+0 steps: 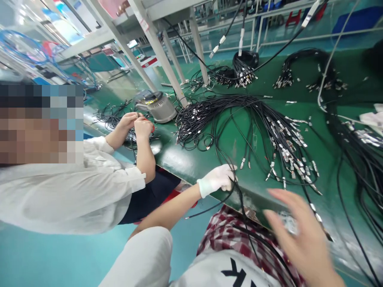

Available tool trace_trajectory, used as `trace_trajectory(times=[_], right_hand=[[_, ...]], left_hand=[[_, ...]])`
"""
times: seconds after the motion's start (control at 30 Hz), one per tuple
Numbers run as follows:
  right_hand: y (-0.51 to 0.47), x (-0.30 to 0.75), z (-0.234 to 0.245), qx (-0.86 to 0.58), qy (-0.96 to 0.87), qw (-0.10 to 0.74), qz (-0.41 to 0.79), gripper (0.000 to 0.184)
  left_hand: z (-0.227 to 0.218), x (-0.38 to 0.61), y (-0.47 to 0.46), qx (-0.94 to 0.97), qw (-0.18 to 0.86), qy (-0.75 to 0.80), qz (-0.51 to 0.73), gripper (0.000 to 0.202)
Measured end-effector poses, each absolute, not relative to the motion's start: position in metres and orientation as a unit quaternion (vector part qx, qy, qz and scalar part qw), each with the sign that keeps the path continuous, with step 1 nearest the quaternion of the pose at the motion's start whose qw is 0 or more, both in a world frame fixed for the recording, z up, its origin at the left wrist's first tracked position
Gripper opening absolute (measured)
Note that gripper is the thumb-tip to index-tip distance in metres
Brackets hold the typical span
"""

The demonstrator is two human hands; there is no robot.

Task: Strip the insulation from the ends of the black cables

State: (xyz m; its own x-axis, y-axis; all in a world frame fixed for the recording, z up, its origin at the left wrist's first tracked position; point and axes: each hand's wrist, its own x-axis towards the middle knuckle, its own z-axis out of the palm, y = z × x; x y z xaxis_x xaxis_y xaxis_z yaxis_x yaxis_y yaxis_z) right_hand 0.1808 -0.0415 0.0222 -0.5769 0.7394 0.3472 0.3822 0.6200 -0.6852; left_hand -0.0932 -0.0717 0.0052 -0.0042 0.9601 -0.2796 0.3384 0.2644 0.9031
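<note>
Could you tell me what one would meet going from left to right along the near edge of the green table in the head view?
Co-worker's hands → grey round machine → left hand in a white glove on a black cable → pile of cables with metal connectors → blurred bare right hand.

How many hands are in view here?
4. The wearer's gloved left hand grips a black cable at the table edge; their bare right hand is blurred, lower right. A co-worker's two hands meet at left.
</note>
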Motion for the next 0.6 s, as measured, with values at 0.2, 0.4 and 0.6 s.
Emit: trace_trajectory(times=[0.2,0.4,0.6], right_hand=[[-0.041,0.088,-0.016,-0.311,-0.905,0.167,0.238,0.043],[-0.025,0.094,-0.041,-0.295,-0.903,0.198,0.242,0.043],[-0.025,0.095,-0.042,-0.292,-0.900,0.197,0.257,0.047]], left_hand=[[0.024,-0.139,-0.069,0.573,0.266,0.748,0.200,0.028],[0.026,-0.213,-0.055,0.538,0.097,0.829,0.117,0.027],[0.053,-0.239,-0.043,0.523,-0.009,0.845,0.111,0.018]])
